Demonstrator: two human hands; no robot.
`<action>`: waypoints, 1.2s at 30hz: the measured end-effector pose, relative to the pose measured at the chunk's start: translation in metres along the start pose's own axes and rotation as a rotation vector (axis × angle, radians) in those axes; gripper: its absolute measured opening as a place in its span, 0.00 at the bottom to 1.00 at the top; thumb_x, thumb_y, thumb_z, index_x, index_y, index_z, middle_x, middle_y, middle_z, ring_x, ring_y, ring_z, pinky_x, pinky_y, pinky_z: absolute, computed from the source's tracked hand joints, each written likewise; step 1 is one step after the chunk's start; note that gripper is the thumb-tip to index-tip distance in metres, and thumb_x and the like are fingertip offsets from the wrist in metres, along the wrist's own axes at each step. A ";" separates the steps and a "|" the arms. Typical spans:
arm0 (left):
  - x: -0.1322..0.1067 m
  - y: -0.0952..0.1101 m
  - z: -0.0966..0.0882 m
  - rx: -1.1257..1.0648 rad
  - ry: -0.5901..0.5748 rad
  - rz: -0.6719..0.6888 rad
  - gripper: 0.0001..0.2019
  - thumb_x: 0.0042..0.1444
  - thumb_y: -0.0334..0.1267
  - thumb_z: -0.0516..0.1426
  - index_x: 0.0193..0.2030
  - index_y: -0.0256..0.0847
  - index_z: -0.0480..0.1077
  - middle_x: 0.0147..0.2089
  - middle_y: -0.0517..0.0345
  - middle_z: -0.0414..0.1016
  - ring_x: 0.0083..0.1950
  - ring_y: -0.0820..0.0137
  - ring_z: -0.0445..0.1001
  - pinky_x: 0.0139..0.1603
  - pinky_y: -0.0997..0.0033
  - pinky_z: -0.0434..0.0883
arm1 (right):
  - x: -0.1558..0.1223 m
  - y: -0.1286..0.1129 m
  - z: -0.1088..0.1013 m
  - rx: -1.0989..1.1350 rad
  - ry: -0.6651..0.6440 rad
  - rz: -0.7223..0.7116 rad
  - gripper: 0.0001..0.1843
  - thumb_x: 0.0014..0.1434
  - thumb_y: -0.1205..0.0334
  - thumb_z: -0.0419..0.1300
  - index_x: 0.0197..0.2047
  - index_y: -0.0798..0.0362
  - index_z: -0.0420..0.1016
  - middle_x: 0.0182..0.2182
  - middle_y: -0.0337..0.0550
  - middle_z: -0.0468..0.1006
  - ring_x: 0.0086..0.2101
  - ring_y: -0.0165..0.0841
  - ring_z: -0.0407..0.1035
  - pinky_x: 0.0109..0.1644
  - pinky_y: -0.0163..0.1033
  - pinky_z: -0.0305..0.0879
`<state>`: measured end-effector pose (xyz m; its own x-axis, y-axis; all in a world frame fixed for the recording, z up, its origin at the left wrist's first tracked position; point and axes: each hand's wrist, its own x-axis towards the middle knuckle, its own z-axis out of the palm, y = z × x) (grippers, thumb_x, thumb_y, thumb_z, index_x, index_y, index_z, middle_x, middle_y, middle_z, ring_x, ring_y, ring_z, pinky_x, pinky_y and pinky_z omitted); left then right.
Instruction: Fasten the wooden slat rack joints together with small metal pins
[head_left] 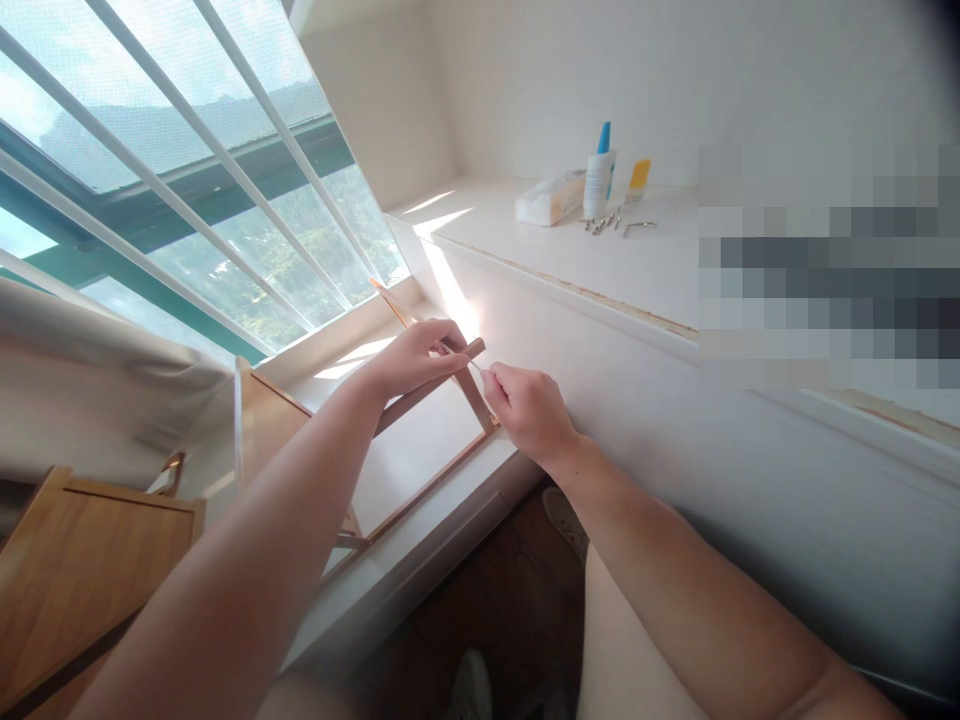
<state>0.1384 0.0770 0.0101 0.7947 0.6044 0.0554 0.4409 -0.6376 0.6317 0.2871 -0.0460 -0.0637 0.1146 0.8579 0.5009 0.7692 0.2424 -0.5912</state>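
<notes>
A wooden frame of thin slats lies on the white window sill below the barred window. My left hand is closed around the upper end of one wooden slat of that frame. My right hand is pinched on a small thin tool I cannot make out, its tip touching the slat's end beside my left fingers. Both forearms reach in from the bottom of the view.
A white counter runs along the right with a tissue pack, a glue bottle, a yellow-capped item and small metal parts. Wooden panels stand at lower left. White window bars slope overhead.
</notes>
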 end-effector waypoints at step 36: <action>0.001 -0.004 0.001 0.009 0.001 0.004 0.13 0.53 0.48 0.57 0.34 0.39 0.69 0.36 0.57 0.72 0.40 0.68 0.71 0.47 0.63 0.70 | 0.003 0.008 0.002 0.121 0.021 0.044 0.19 0.67 0.57 0.45 0.24 0.51 0.54 0.18 0.35 0.59 0.22 0.27 0.55 0.31 0.36 0.48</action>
<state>0.1385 0.0796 0.0067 0.7961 0.6024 0.0581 0.4418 -0.6441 0.6245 0.2923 -0.0409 -0.0684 0.1606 0.8594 0.4854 0.6819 0.2589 -0.6841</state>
